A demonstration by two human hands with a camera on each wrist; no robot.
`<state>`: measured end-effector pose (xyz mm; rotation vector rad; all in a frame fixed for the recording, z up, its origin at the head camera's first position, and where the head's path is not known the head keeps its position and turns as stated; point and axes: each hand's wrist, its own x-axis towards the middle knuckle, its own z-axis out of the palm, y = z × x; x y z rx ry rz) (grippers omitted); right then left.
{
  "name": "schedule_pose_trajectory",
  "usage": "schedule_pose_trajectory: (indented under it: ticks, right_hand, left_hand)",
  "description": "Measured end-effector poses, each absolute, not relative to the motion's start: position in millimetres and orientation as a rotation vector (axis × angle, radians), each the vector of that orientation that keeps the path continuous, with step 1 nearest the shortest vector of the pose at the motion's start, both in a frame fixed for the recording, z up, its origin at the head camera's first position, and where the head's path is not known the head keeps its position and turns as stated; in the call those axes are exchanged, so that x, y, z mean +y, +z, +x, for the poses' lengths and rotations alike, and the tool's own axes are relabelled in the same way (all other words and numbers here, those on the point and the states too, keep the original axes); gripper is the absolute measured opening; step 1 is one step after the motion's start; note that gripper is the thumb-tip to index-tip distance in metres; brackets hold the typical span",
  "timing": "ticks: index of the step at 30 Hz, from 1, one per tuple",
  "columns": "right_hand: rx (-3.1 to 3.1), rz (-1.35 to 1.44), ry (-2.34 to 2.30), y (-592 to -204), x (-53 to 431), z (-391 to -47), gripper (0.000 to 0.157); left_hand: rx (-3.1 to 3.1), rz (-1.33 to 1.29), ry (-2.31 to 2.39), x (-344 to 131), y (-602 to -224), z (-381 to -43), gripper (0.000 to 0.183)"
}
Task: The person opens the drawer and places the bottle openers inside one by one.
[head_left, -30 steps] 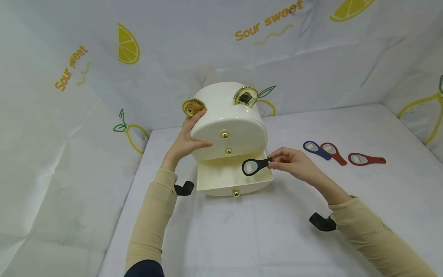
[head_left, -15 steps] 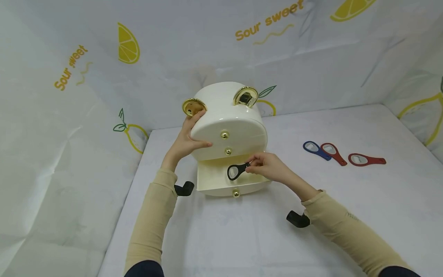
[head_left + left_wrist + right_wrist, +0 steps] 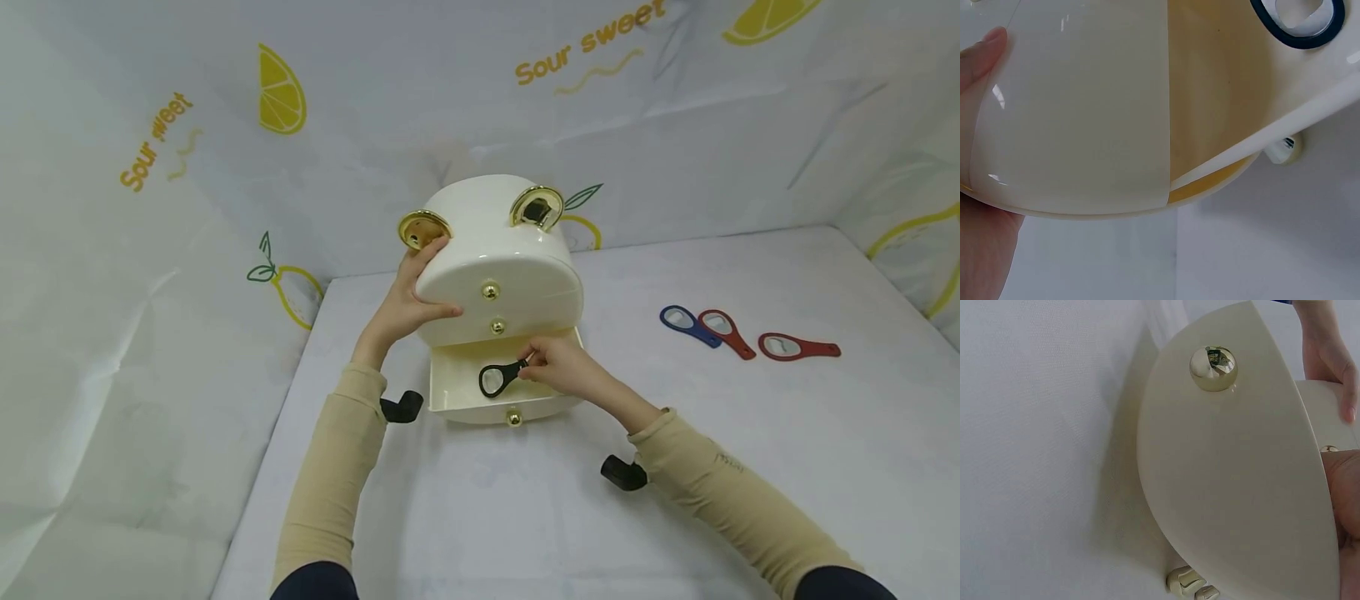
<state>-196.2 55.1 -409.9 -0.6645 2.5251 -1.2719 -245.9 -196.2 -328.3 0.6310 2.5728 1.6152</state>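
Observation:
A white, round-topped storage box [image 3: 498, 292] with gold ear-like fittings stands on the table in the head view. Its lower drawer [image 3: 450, 387] is pulled out, with a gold knob on the front. My left hand [image 3: 397, 315] grips the box's left side, thumb on the front face and fingers by the left gold ear [image 3: 422, 228]. Inside the drawer space, my right hand [image 3: 564, 367] pinches the handle of a black bottle opener [image 3: 512, 372], ring end pointing left. The left wrist view catches part of the opener's ring [image 3: 1307, 40]. In the right wrist view, the drawer front [image 3: 1229, 462] hides the opener.
To the right lie a blue bottle opener [image 3: 699, 332], a red one [image 3: 738, 340] touching it, and another red one [image 3: 810, 347] apart. A white cloth printed with lemons hangs behind the table [image 3: 480, 517]. A black elbow-shaped piece [image 3: 624, 473] sits at the right wrist.
My right hand has carried the black bottle opener leftward from the drawer's right side to over its middle, and slightly down. The left hand keeps its hold on the box.

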Motion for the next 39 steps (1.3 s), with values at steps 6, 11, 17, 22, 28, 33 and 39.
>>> schedule_pose_trajectory:
  ticks: [6,11,17,22,28,33,39]
  right_hand:
    - [2.623,-0.736,-1.079,-410,53,-193,0.017]
    - [2.663,-0.752,-0.974,-411,53,-192,0.016]
    - [2.665,-0.733,-0.944,-413,52,-193,0.020]
    - [2.656,-0.713,-0.938,-413,52,-192,0.021]
    - [2.686,-0.744,-0.960,-413,53,-191,0.021]
    - [2.706,-0.733,-1.010,-409,55,-188,0.021]
    - [2.686,-0.726,-1.146,-402,61,-184,0.021]
  left_hand:
    - [2.571,0.634,1.626,-197,-328,-246,0.094]
    - [2.563,0.654,1.626,-196,-329,-247,0.093]
    - [2.569,0.651,1.629,-196,-329,-247,0.093]
    - [2.559,0.642,1.632,-196,-329,-247,0.093]
    - [2.552,0.621,1.635,-196,-329,-247,0.093]
    - [2.551,0.628,1.636,-195,-328,-247,0.093]
    - [2.559,0.613,1.635,-196,-328,-246,0.093]
